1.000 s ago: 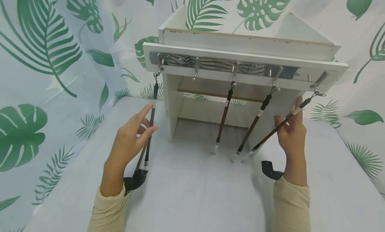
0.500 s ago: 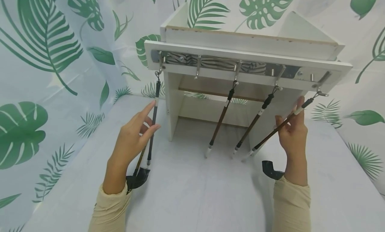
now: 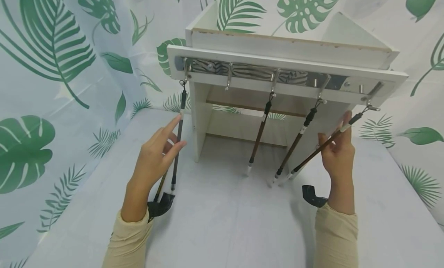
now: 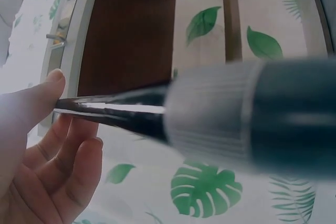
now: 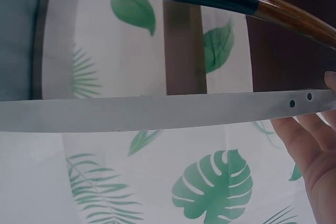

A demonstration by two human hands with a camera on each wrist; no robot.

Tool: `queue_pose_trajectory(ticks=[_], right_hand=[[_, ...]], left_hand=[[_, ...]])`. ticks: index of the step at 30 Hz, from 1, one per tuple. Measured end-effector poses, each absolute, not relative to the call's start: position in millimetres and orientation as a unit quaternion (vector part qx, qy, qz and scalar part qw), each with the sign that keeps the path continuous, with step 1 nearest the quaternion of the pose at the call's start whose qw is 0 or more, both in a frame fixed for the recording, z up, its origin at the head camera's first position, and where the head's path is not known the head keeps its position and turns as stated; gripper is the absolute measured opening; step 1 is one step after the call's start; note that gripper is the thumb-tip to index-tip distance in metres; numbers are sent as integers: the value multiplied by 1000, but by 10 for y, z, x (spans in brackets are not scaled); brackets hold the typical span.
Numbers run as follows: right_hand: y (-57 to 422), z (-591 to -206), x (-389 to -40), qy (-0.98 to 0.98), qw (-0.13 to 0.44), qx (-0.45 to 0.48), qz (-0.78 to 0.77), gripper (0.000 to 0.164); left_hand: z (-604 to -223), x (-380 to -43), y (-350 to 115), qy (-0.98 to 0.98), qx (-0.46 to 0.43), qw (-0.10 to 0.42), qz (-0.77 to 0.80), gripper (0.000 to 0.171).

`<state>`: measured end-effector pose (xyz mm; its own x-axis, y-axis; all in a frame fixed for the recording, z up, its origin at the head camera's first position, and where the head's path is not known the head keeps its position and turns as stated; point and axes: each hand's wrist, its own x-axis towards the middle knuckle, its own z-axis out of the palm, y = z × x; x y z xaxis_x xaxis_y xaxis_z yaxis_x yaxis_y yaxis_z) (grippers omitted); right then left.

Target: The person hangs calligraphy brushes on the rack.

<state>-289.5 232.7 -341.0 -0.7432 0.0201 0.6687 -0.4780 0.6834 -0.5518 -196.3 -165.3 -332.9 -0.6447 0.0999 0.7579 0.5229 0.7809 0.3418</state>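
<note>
A dark, brush-like rod with a clear tip hangs by a cord loop from the leftmost hook. My left hand pinches it lightly between thumb and fingers; in the left wrist view the thumb lies on one side of the rod. On the right, my right hand grips the front edge of the white shelf's side panel, with fingers below that edge in the right wrist view. A brown rod from the rightmost hook hangs across this hand in the head view.
Two more brown rods hang from the hook rail between my hands. The white shelf unit stands behind. Black wrist mounts stick out beside both sleeves. A thin gold-and-black stick shows near the left wrist.
The middle brown rod has swung left and back right, and the one right of it sways slightly. Both hands keep their hold. The head view has shifted a little.
</note>
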Motion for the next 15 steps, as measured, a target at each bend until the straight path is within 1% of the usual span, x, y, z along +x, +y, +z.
queue_pose_trajectory(ticks=[15], right_hand=[[2329, -3407, -2897, -856, 328, 126, 379, 65]], left_hand=[[-3344, -1993, -1652, -864, -175, 380, -279, 62]])
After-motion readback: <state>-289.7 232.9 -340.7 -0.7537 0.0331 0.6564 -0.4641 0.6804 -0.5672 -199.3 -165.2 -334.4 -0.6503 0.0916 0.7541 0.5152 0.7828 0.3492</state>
